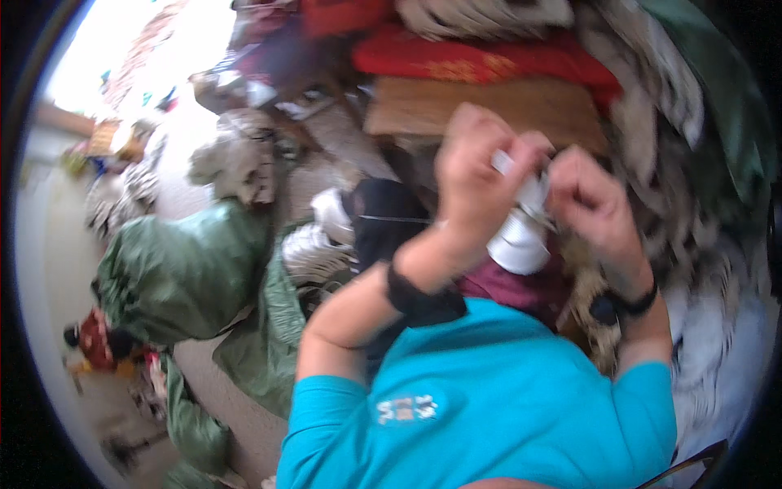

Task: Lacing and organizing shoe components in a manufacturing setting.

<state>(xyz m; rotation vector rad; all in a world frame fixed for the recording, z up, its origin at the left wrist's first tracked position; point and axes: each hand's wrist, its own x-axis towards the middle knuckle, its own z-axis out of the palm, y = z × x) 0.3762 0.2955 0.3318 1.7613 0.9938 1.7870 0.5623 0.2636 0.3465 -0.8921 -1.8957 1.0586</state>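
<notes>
Right of centre in the frame, the left hand (481, 179) has its fingers folded around a white piece (520, 244), whose upper end shows by the thumb. The piece hangs between the two hands, above a turquoise shirt (521, 399). The right hand (590, 204), just beside it, has curled fingers; blur makes it impossible to tell whether they grasp its edge. A black wristband (419, 297) circles the left wrist, a black watch (607, 309) the right. At top centre, a red cloth (481, 61) lies on a wooden board (489, 106). Left of centre, a bulging green sack (187, 269) sits near stacked white pieces (314, 253)
</notes>
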